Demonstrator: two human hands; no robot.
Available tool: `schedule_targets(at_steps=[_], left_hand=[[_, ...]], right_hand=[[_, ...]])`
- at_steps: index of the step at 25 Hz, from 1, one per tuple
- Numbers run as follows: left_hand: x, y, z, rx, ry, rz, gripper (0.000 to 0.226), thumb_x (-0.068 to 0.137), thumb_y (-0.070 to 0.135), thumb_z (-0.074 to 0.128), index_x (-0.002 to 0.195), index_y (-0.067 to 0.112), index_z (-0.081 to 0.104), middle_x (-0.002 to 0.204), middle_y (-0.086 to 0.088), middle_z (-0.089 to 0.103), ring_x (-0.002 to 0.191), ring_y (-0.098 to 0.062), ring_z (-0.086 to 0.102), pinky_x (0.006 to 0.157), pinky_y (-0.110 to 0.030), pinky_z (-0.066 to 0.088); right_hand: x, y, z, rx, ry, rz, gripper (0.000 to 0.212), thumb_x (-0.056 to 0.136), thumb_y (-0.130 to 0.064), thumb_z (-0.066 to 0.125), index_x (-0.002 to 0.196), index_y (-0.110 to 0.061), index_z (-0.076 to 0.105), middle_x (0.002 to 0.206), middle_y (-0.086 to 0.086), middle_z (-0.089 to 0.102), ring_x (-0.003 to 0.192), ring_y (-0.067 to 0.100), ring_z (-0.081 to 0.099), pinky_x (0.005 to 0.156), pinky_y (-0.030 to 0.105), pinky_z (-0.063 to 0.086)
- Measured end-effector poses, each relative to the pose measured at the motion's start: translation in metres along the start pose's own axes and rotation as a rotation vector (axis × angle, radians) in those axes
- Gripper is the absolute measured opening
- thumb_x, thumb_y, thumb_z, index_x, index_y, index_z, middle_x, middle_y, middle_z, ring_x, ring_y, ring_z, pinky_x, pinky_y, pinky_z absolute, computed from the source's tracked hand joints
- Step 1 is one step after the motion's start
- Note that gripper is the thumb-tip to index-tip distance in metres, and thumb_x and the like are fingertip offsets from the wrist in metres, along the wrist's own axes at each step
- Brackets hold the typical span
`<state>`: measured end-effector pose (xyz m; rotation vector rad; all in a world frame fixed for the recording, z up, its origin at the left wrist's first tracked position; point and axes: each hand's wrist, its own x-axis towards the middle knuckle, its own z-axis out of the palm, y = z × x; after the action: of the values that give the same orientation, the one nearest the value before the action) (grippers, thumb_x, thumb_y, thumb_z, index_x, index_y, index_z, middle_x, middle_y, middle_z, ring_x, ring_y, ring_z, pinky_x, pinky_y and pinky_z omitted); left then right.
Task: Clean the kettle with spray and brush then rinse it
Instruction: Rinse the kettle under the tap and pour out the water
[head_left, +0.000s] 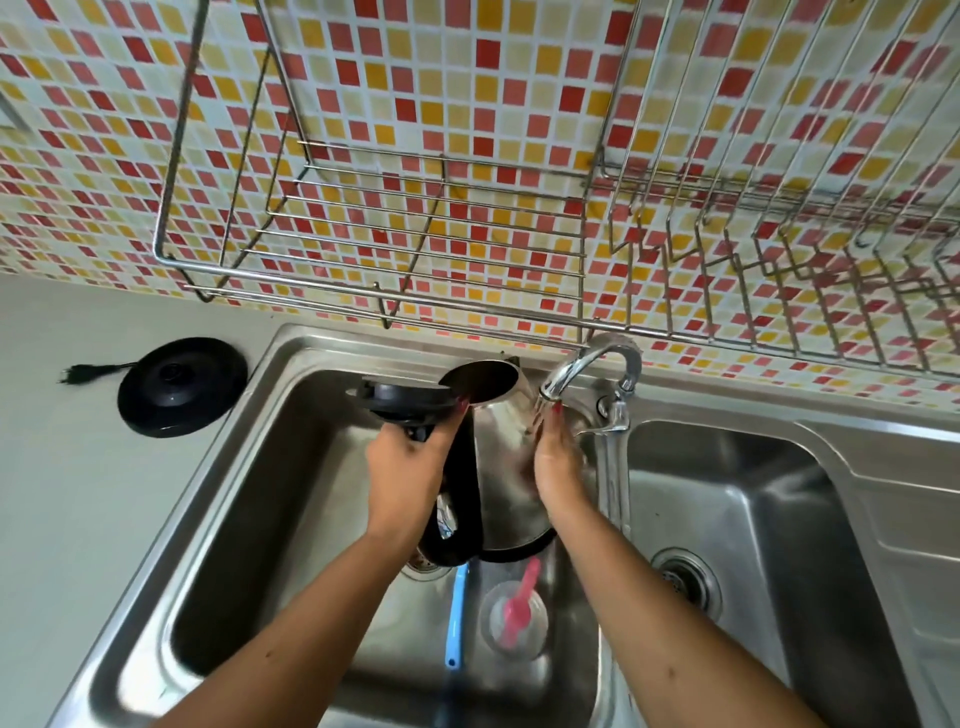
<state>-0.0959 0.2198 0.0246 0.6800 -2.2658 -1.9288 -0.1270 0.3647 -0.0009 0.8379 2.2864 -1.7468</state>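
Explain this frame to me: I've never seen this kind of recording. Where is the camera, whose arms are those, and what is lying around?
There is no machine here. A person wears one wide-angle camera on the head, so you look down along their two bare arms at a double steel sink. The left hand grips the black handle of a steel kettle, whose lid stands open. The right hand lies with straight fingers against the kettle's side, under the faucet; water seems to run, though that part is blurred. Below the kettle in the left basin lie a blue-handled brush and a clear spray bottle with a pink head. The kettle's round base sits on the counter.
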Motion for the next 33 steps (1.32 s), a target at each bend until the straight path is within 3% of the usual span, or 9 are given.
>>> schedule_targets(at_steps=[8,12,15,17,20,23,28,30,33], left_hand=[[-0.015,-0.01,-0.017,-0.008,-0.125,0.148,0.046,0.071,0.051,0.079,0.076,0.006,0.069,0.062,-0.016,0.065,0.058,-0.014,0.057,0.053,-0.045,0.047],[-0.027,-0.008,-0.021,-0.065,-0.202,0.242,0.024,0.072,0.025,0.083,0.094,0.023,0.073,0.088,0.011,0.077,0.086,-0.003,0.072,0.072,-0.022,0.057],[-0.025,-0.011,-0.031,0.001,-0.306,0.262,0.028,0.069,0.027,0.087,0.088,0.041,0.072,0.081,0.036,0.07,0.079,0.015,0.065,0.067,-0.006,0.051],[-0.026,-0.004,-0.041,0.099,-0.391,0.35,0.04,0.061,0.057,0.08,0.094,0.069,0.062,0.086,0.05,0.061,0.084,0.025,0.059,0.07,-0.001,0.048],[-0.02,-0.001,-0.047,0.044,-0.437,0.346,0.044,0.044,0.088,0.066,0.085,0.085,0.049,0.082,0.059,0.053,0.085,0.034,0.051,0.073,0.007,0.041],[-0.015,-0.015,-0.048,0.075,-0.321,0.343,0.044,0.044,0.073,0.079,0.084,0.071,0.062,0.081,0.043,0.066,0.082,0.021,0.061,0.073,-0.001,0.047],[-0.051,-0.028,-0.02,-0.14,-0.211,-0.076,0.06,0.072,0.057,0.075,0.125,0.036,0.055,0.123,0.017,0.062,0.107,0.007,0.06,0.096,-0.018,0.047],[-0.056,-0.019,-0.004,-0.333,-0.38,-0.489,0.044,0.08,0.049,0.071,0.12,0.034,0.059,0.118,0.009,0.068,0.098,-0.008,0.067,0.091,-0.036,0.054],[-0.047,-0.015,0.009,-0.301,-0.526,-0.66,0.022,0.093,0.012,0.062,0.112,0.003,0.069,0.102,-0.013,0.074,0.084,-0.023,0.071,0.078,-0.037,0.061]], right_hand=[[-0.033,-0.011,-0.007,0.197,-0.146,-0.04,0.052,0.091,-0.059,0.033,0.124,-0.027,0.057,0.129,0.001,0.06,0.118,0.021,0.057,0.104,0.038,0.042],[-0.002,-0.005,-0.025,0.215,-0.232,0.128,0.052,0.082,-0.07,0.041,0.102,-0.03,0.067,0.117,0.001,0.068,0.103,0.019,0.063,0.105,0.046,0.043],[-0.008,-0.002,-0.048,0.246,-0.459,0.217,0.069,0.065,-0.071,0.065,0.122,-0.033,0.059,0.129,-0.001,0.063,0.115,0.022,0.059,0.095,0.053,0.048],[-0.008,0.0,-0.061,0.156,-0.489,0.172,0.075,0.07,-0.047,0.076,0.133,-0.021,0.047,0.13,0.006,0.06,0.111,0.028,0.061,0.077,0.059,0.055],[-0.016,0.001,-0.06,0.062,-0.344,0.061,0.038,0.082,-0.008,0.062,0.119,-0.013,0.054,0.115,0.015,0.064,0.094,0.028,0.066,0.071,0.061,0.056],[-0.025,0.008,-0.046,0.12,-0.178,0.013,0.036,0.078,-0.009,0.06,0.113,-0.019,0.058,0.105,0.011,0.068,0.09,0.028,0.069,0.065,0.06,0.058],[-0.047,0.039,-0.028,0.213,0.07,-0.044,0.035,0.07,-0.022,0.066,0.105,-0.027,0.063,0.086,0.002,0.073,0.075,0.021,0.071,0.065,0.055,0.059],[-0.054,0.048,-0.025,0.291,0.084,-0.051,0.045,0.061,-0.034,0.065,0.106,-0.03,0.063,0.089,-0.002,0.075,0.081,0.019,0.072,0.074,0.054,0.058],[-0.064,0.059,-0.027,0.339,0.063,-0.079,0.048,0.062,-0.032,0.069,0.109,-0.037,0.061,0.095,-0.007,0.075,0.09,0.016,0.071,0.084,0.054,0.056]])
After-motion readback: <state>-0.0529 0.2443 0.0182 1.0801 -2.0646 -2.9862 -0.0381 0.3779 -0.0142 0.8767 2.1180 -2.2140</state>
